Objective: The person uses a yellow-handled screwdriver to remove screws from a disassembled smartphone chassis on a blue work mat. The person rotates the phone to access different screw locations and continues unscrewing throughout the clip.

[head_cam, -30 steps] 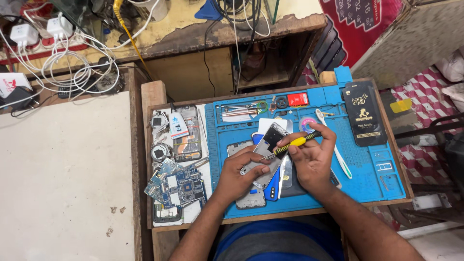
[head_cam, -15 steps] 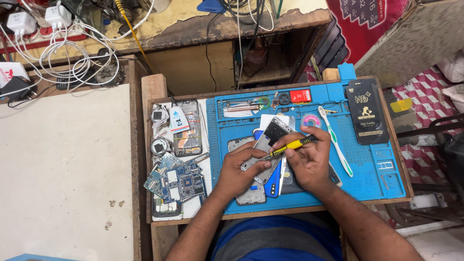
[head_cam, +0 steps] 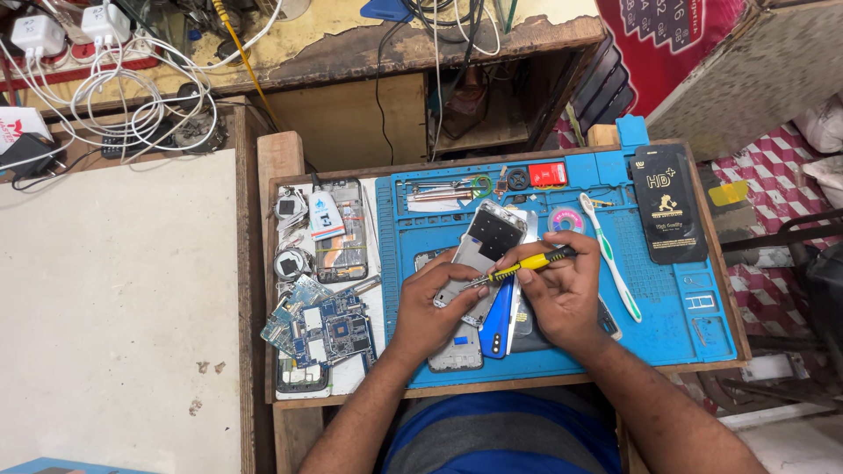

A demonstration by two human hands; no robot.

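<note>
An opened phone frame (head_cam: 481,254) is gripped by the left hand (head_cam: 432,307) and is held tilted above the blue work mat (head_cam: 667,307). A yellow-handled screwdriver (head_cam: 522,265) is pinched by the right hand (head_cam: 562,294), its tip laid against the frame. A white toothbrush (head_cam: 610,268) is seen just beside the right hand. Circuit boards (head_cam: 323,326) are spread on the tabletop (head_cam: 272,162) to the left.

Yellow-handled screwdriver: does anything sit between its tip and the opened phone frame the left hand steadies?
Nothing visible does. The right hand holds the yellow-handled screwdriver with its tip already down on the opened silver phone frame, which the left hand steadies on the blue silicone repair mat. The contact spot itself is too small to make out.
</note>
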